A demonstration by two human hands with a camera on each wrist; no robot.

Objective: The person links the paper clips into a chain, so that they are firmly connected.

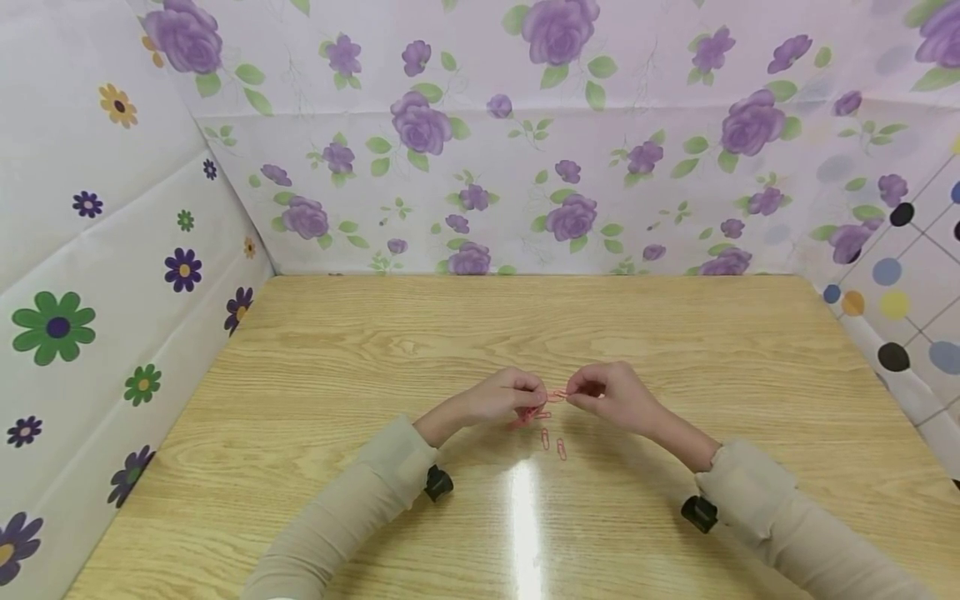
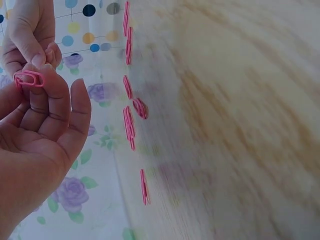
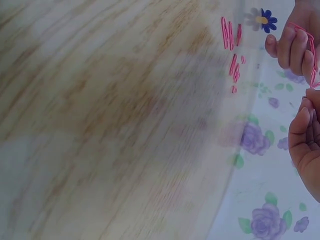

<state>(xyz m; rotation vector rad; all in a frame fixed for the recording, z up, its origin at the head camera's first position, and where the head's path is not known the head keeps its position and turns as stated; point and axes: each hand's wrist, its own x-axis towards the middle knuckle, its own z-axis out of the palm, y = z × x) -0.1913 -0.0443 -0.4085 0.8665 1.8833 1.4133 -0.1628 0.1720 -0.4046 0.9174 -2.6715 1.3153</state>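
Observation:
My left hand (image 1: 501,397) and my right hand (image 1: 617,400) meet just above the middle of the table. Between their fingertips stretches a pink paper clip (image 1: 557,396), pinched from both sides. The left wrist view shows that paper clip (image 2: 31,78) at the left thumb and fingers, with the right fingertips close behind. In the right wrist view, linked pink clips (image 3: 312,55) run along the left fingers down to the right fingertips. Loose pink paper clips (image 1: 545,439) lie on the table below the hands, some partly hidden by the left hand.
A wood-grain table (image 1: 337,333) spreads under both arms. Purple-flowered cloth (image 1: 480,150) hangs behind it, with patterned sheets at the left and right sides. Each wrist bears a black device (image 1: 438,482). Light reflects off the tabletop near the front.

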